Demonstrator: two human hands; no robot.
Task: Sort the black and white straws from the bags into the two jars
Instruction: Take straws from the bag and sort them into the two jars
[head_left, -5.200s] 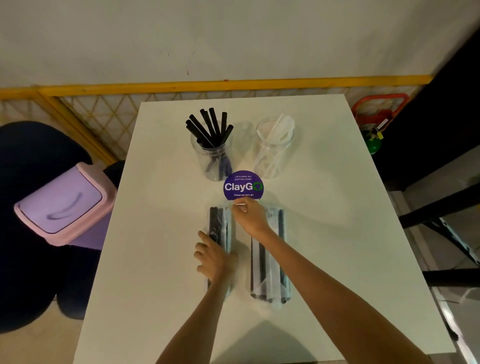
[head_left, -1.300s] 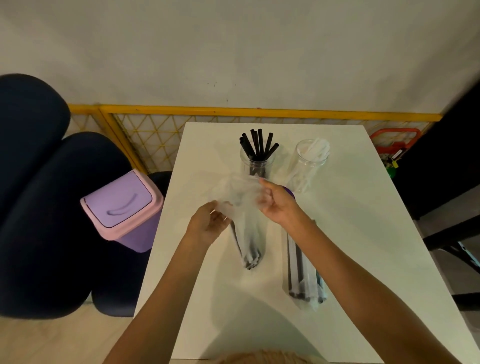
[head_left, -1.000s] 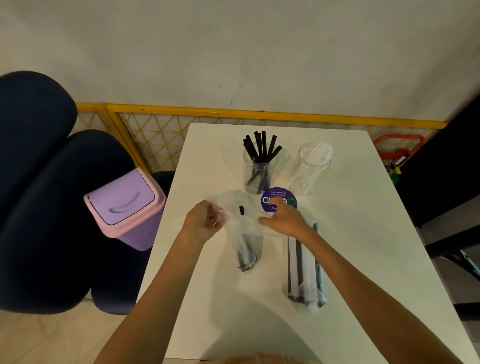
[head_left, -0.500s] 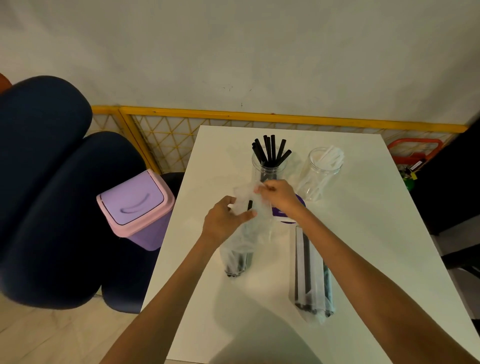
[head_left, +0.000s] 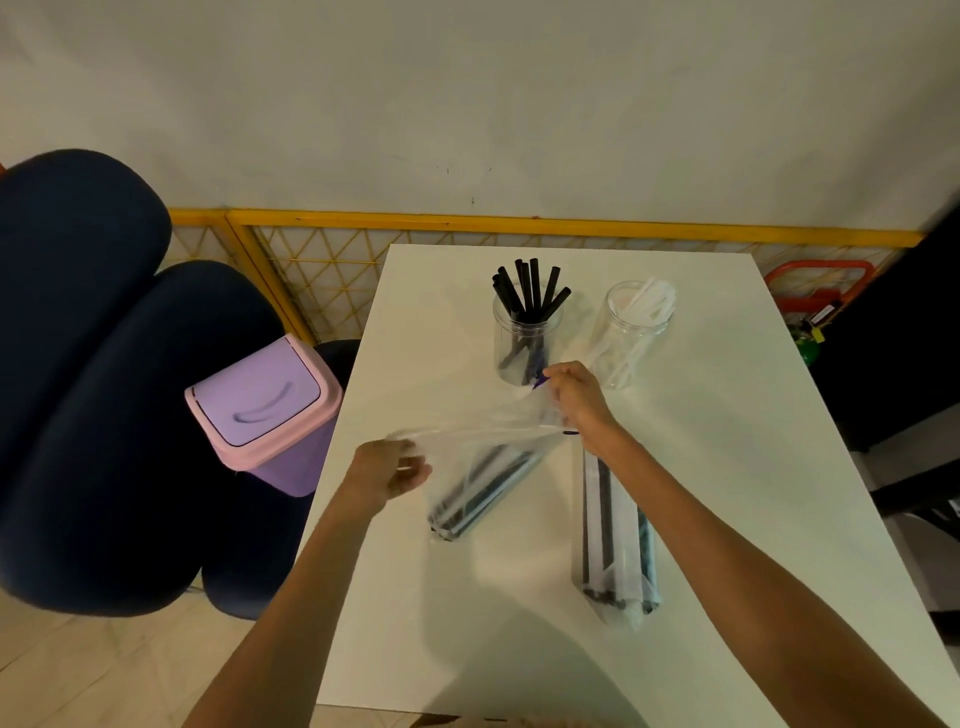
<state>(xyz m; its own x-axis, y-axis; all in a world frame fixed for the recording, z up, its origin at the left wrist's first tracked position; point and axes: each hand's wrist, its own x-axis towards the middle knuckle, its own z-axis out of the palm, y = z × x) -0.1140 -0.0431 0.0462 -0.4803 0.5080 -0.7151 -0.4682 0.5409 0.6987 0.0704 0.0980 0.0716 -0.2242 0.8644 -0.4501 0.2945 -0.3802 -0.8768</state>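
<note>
A clear plastic bag (head_left: 483, 483) of black and white straws hangs slanted over the white table (head_left: 727, 467). My left hand (head_left: 387, 470) pinches one edge of the bag's mouth at the left. My right hand (head_left: 574, 397) pinches the opposite edge, and the mouth is stretched wide between them. A second bag of straws (head_left: 615, 545) lies flat to the right, under my right forearm. Behind stand two clear jars: the left jar (head_left: 525, 338) holds several black straws, the right jar (head_left: 631, 332) holds white straws.
A purple round sticker (head_left: 540, 383) peeks out behind my right hand. A pink and purple bin (head_left: 262, 410) stands left of the table beside dark blue chairs (head_left: 104, 415). A yellow mesh fence (head_left: 322, 270) runs along the wall behind.
My hands have pulled apart, the left moving down and left, spreading the bag's mouth wide. The bag has tilted from upright to slanted.
</note>
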